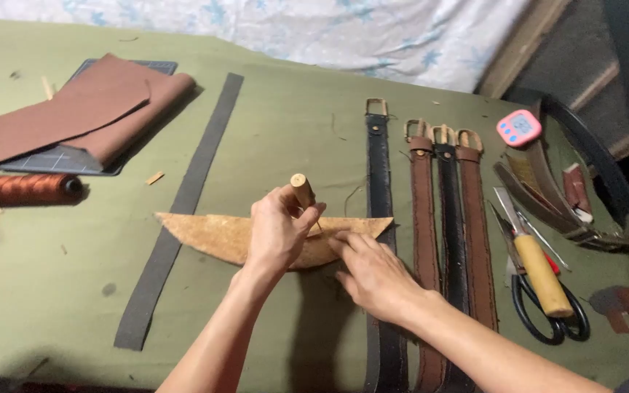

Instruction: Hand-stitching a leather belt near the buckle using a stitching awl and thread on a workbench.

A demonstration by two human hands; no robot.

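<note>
While the left hand (277, 231) grips a wooden-handled awl (302, 192), the right hand (373, 273) presses flat, fingers together, on the tan crescent-shaped leather piece (216, 234).

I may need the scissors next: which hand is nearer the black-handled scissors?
Right. The right hand presses the tan leather piece, with the belts between it and the scissors. The left hand, gripping a wooden-handled tool, is farther left.

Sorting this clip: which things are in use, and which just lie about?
In use: left hand, wooden-handled tool, tan leather piece, right hand.
Lying about: belts, dark strip, thread spool, brown leather, scissors, knife, pink timer.
</note>
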